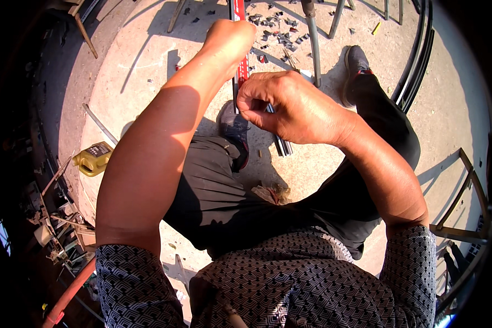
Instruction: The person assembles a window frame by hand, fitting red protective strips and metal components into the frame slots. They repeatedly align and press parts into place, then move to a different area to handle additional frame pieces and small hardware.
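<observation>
A long, narrow dark profile with a red printed face (243, 68) runs from the top of the view down toward me, between my knees. My left hand (229, 41) is closed around it farther out, with its fingers mostly hidden behind the back of the hand. At the near end, my right hand (298, 106) is closed in a pinch, thumb and forefinger together on the profile's edge. Whether some thin piece also sits between those fingertips, I cannot tell. Below the profile is my shoe (235, 128).
Many small dark scraps (284, 39) lie on the concrete beyond my hands. A metal leg (313, 46) stands close by. Short profiles (282, 146) lie under my right hand, long black ones (418, 71) at right. A yellow-green jug (93, 158) is at left, near piled scrap (57, 229).
</observation>
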Action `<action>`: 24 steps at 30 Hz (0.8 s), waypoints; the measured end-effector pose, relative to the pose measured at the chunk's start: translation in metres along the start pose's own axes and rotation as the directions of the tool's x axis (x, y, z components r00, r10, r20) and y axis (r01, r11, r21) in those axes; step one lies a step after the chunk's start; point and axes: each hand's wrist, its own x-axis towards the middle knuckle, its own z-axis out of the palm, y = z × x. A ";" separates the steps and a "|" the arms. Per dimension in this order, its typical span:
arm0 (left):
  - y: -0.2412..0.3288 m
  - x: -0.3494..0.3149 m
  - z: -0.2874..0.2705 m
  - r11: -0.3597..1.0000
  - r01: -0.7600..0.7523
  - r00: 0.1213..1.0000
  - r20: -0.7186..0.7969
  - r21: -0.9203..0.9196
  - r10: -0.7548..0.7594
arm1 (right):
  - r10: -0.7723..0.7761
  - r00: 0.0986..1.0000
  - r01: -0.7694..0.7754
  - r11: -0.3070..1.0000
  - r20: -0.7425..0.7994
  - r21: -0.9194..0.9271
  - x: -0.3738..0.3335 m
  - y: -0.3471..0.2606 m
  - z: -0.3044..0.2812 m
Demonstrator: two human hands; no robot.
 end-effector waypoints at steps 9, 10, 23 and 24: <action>-0.004 0.006 -0.003 0.999 0.001 0.999 0.048 -0.038 0.001 | 0.127 0.990 -0.126 0.992 -0.060 0.025 0.000 -0.001 -0.005; -0.006 0.009 -0.006 0.999 0.004 0.998 0.059 -0.049 -0.001 | 0.142 0.988 -0.139 0.989 -0.055 0.049 0.001 -0.002 -0.005; -0.005 0.013 -0.009 0.999 0.031 0.995 0.092 0.008 -0.032 | 0.149 0.988 -0.151 0.987 0.042 0.056 -0.001 0.000 -0.001; -0.004 0.009 -0.008 0.998 0.046 0.996 0.081 -0.036 -0.043 | 0.146 0.988 -0.148 0.988 0.046 0.053 -0.001 0.001 -0.001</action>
